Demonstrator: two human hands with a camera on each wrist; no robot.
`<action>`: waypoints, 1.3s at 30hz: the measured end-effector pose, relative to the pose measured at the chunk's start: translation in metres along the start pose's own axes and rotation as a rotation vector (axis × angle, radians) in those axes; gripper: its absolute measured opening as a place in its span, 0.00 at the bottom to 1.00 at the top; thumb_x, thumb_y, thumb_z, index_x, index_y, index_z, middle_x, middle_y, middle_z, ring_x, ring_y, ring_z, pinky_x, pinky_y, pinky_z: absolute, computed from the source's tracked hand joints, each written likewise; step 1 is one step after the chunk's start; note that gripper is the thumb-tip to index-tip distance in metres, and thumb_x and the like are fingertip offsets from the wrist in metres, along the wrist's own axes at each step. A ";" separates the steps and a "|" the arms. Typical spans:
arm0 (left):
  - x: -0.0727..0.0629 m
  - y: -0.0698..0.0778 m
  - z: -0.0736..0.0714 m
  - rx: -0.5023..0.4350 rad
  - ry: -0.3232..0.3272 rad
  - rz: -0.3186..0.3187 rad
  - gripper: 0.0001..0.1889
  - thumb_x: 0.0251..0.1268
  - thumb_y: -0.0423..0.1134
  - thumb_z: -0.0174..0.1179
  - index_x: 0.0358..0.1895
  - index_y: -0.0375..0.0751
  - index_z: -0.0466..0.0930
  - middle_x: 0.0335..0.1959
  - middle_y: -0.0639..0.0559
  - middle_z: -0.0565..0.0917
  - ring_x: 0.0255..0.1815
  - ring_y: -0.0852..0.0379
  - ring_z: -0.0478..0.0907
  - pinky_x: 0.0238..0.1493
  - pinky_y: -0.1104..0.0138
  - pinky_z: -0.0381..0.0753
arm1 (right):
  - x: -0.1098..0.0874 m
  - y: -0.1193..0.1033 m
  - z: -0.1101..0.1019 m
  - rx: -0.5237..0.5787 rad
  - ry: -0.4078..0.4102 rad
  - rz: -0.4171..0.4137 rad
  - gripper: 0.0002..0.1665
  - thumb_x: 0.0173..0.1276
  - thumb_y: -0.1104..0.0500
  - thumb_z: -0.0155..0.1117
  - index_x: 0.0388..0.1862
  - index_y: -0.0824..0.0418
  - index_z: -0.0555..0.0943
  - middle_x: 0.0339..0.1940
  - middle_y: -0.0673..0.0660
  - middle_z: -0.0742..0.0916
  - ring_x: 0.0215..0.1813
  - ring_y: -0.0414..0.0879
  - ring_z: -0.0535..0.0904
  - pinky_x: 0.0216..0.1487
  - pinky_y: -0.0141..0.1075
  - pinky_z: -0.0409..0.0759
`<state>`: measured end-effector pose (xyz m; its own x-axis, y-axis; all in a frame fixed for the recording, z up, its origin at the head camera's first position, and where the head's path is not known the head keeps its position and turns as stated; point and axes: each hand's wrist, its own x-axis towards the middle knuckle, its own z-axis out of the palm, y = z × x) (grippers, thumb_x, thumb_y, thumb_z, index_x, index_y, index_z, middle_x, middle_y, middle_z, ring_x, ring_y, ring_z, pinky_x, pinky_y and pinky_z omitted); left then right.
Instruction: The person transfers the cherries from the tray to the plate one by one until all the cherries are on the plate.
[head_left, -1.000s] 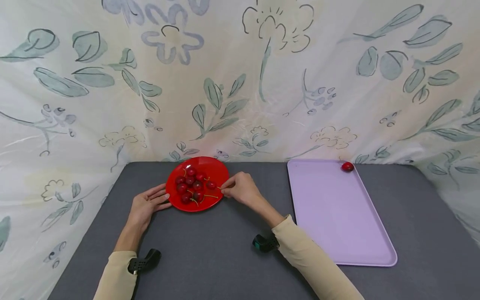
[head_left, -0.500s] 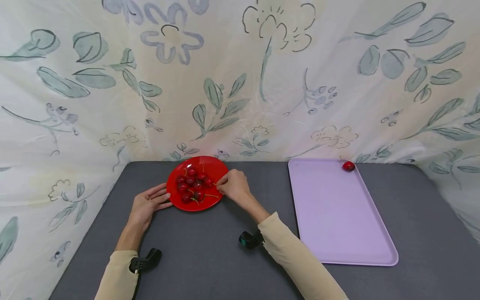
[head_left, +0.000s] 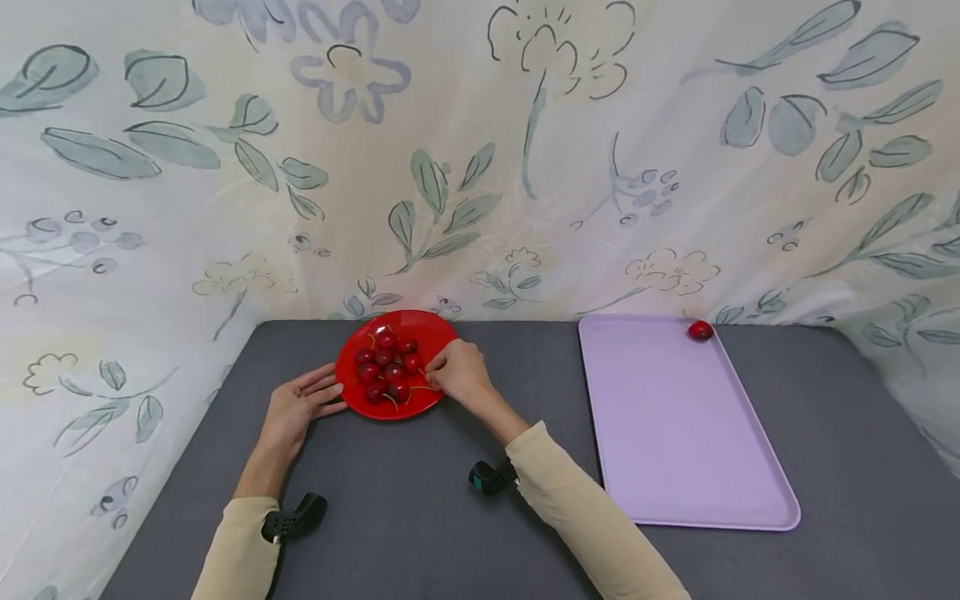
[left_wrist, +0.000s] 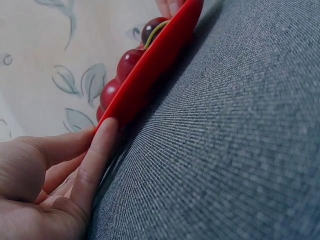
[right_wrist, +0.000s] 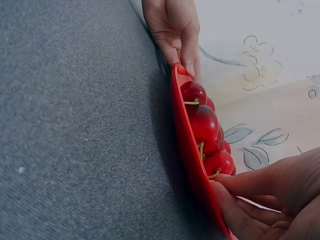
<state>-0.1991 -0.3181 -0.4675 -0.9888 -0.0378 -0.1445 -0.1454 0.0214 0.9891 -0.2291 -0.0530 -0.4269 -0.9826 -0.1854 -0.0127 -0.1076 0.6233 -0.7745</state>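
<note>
A round red plate (head_left: 431, 331) holds a pile of several dark red cherries (head_left: 384, 357) with green stems. At its left edge, my left hand (head_left: 294, 410) holds the rim between thumb and fingers. Over the right edge of the plate, my right hand (head_left: 465, 379) pinches the thin stem of one cherry (right_wrist: 220, 163) between thumb and index finger. That cherry sits beside the pile, low inside the rim. In the left wrist view, the plate (left_wrist: 150, 80) is seen edge-on, and only the right fingertips show behind it.
A lilac rectangular tray (head_left: 682, 433) lies to the right on the dark grey tabletop (head_left: 405, 517). One lone cherry (head_left: 701, 331) is at its far right corner. A floral-print cloth (head_left: 480, 167) stands behind the table.
My right hand has moved slightly left over the plate, and the cherry whose stem it pinches has shifted toward the pile. The left hand stays at the rim.
</note>
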 end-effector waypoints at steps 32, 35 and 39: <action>0.002 0.002 -0.002 -0.008 -0.036 0.005 0.31 0.70 0.32 0.59 0.72 0.28 0.61 0.47 0.57 0.82 0.42 0.63 0.85 0.44 0.64 0.86 | -0.004 0.072 -0.154 -0.119 0.160 -0.191 0.10 0.65 0.66 0.67 0.43 0.69 0.87 0.40 0.63 0.89 0.40 0.53 0.86 0.39 0.44 0.85; 0.002 0.002 -0.002 0.006 -0.024 0.009 0.30 0.69 0.32 0.60 0.72 0.28 0.62 0.48 0.55 0.82 0.42 0.63 0.85 0.44 0.63 0.86 | -0.007 0.088 -0.174 -0.166 0.194 -0.206 0.10 0.64 0.68 0.67 0.43 0.71 0.87 0.39 0.65 0.88 0.40 0.55 0.86 0.38 0.45 0.85; 0.002 0.002 -0.002 0.007 -0.014 -0.002 0.31 0.68 0.31 0.61 0.71 0.28 0.62 0.48 0.55 0.82 0.42 0.63 0.85 0.44 0.63 0.86 | -0.010 0.110 -0.199 -0.214 0.224 -0.193 0.10 0.64 0.69 0.67 0.43 0.73 0.86 0.40 0.66 0.88 0.41 0.57 0.86 0.38 0.44 0.84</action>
<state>-0.2010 -0.3204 -0.4655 -0.9889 -0.0239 -0.1465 -0.1472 0.0281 0.9887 -0.2616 0.1688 -0.3863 -0.9472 -0.1588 0.2785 -0.3005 0.7424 -0.5988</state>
